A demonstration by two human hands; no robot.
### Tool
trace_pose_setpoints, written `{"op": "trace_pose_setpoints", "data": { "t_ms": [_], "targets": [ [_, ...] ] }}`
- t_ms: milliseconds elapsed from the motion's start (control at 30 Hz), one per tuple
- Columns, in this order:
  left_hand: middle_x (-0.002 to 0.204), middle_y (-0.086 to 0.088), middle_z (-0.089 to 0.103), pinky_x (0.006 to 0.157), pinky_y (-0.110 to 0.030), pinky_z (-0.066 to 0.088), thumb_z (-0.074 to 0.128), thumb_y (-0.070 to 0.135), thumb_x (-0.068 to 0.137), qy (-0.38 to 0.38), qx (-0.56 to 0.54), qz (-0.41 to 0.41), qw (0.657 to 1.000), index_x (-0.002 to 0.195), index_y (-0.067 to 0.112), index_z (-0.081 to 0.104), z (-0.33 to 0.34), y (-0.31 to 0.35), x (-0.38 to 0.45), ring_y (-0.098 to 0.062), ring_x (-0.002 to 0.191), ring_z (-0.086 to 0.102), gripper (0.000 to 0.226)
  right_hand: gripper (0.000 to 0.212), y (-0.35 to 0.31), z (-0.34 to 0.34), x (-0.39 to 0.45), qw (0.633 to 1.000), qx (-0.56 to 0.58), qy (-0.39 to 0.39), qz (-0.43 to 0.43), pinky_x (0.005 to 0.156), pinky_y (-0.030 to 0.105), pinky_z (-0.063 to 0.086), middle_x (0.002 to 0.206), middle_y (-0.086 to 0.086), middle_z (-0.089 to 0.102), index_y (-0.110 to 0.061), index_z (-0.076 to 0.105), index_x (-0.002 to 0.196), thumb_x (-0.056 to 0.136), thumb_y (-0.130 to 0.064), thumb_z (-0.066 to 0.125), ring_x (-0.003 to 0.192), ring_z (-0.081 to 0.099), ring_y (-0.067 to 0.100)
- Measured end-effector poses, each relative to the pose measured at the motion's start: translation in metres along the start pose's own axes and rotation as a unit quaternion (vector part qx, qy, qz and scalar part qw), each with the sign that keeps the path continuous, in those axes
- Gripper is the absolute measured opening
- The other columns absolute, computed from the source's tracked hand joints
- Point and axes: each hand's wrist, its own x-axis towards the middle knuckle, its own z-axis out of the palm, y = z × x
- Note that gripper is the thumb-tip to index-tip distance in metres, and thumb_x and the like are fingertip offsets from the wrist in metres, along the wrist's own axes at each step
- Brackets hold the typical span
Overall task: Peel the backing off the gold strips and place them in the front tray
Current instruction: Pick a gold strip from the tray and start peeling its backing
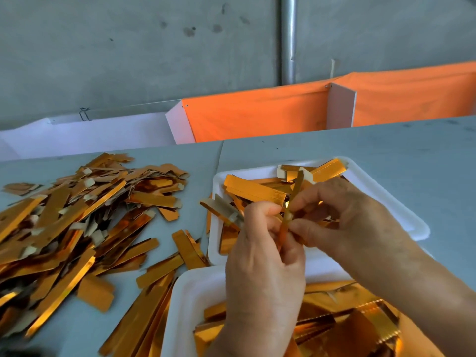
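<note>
While your left hand [260, 243] and right hand [342, 222] both pinch one gold strip [289, 215] above the front tray [401, 212], you're mid-peel; next, pull the backing free.

two white trays: a far tray [401, 210] at centre right and a near tray [185, 305] at the bottom. two hands: left hand [262, 274], right hand [360, 228], with one gold strip [288, 220] between them. loose gold strips [77, 222] at the left, too many to count.

Head view — close, looking down at table [386, 155].
</note>
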Motion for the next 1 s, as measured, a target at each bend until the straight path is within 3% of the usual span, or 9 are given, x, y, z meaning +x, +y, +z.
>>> {"op": "trace_pose_setpoints", "data": {
  "t_ms": [167, 300, 433, 600, 767, 867, 1000],
  "targets": [
    [0.084, 0.015, 0.058, 0.058, -0.023, 0.053, 0.070, 0.013, 0.078, -0.006, 0.053, 0.057, 0.997, 0.105, 0.034, 0.039, 0.001, 0.001, 0.001, -0.007, 0.072, 0.061, 0.047, 0.019, 0.000, 0.001, -0.001, 0.999, -0.031, -0.017, -0.001, 0.075, 0.019, 0.051, 0.087, -0.014, 0.054, -0.036, 0.067, 0.088, 0.078, -0.021, 0.075, 0.080, 0.059, -0.003],
    [0.086, 0.011, 0.062, 0.055, -0.015, 0.045, 0.074, 0.007, 0.070, -0.017, 0.079, 0.083, 0.993, 0.108, 0.027, 0.043, 0.000, 0.001, 0.001, -0.009, 0.072, 0.064, 0.052, 0.015, -0.002, -0.002, -0.001, 0.998, -0.023, -0.048, 0.022, 0.071, 0.030, 0.055, 0.084, -0.010, 0.055, -0.034, 0.068, 0.089, 0.081, -0.022, 0.073, 0.067, 0.063, 0.006],
    [0.084, 0.010, 0.062, 0.054, -0.012, 0.043, 0.066, 0.013, 0.065, -0.014, 0.108, 0.116, 0.987, 0.106, 0.021, 0.048, -0.001, 0.004, 0.001, -0.007, 0.073, 0.064, 0.045, 0.013, -0.001, -0.006, 0.001, 0.997, -0.021, -0.066, 0.036, 0.071, 0.030, 0.056, 0.081, -0.009, 0.055, -0.035, 0.066, 0.085, 0.083, -0.023, 0.071, 0.065, 0.063, 0.007],
    [0.081, 0.014, 0.059, 0.056, -0.021, 0.052, 0.060, 0.019, 0.079, -0.005, 0.055, 0.063, 0.996, 0.102, 0.033, 0.038, -0.002, 0.000, 0.002, -0.007, 0.069, 0.061, 0.035, 0.017, 0.000, -0.005, 0.001, 0.996, 0.036, -0.067, 0.053, 0.074, 0.035, 0.057, 0.070, -0.005, 0.066, -0.027, 0.064, 0.076, 0.084, -0.013, 0.070, 0.066, 0.066, 0.009],
    [0.077, 0.012, 0.058, 0.053, -0.018, 0.050, 0.056, 0.020, 0.077, 0.009, 0.060, 0.077, 0.995, 0.100, 0.020, 0.053, -0.003, 0.001, 0.004, -0.005, 0.064, 0.058, 0.023, 0.021, 0.001, -0.003, 0.000, 0.998, 0.015, -0.052, 0.023, 0.063, 0.015, 0.049, 0.069, -0.008, 0.064, -0.027, 0.062, 0.072, 0.084, -0.011, 0.068, 0.064, 0.063, 0.001],
    [0.074, 0.014, 0.057, 0.056, -0.014, 0.047, 0.064, 0.013, 0.081, 0.009, 0.039, 0.046, 0.998, 0.096, 0.024, 0.053, -0.001, -0.003, 0.003, -0.004, 0.068, 0.057, 0.022, 0.021, 0.003, -0.004, 0.000, 0.997, 0.031, -0.067, 0.026, 0.064, 0.013, 0.049, 0.071, -0.007, 0.064, -0.026, 0.061, 0.073, 0.086, -0.009, 0.066, 0.066, 0.064, 0.002],
    [0.073, 0.015, 0.056, 0.067, -0.007, 0.042, 0.064, 0.007, 0.083, 0.012, 0.003, 0.009, 1.000, 0.089, 0.029, 0.049, -0.002, -0.007, 0.006, -0.003, 0.080, 0.054, 0.027, 0.027, 0.002, -0.013, 0.002, 0.978, 0.173, -0.108, 0.048, 0.068, 0.019, 0.054, 0.068, -0.002, 0.068, -0.023, 0.064, 0.068, 0.087, -0.004, 0.062, 0.068, 0.067, 0.010]
  ]
}}
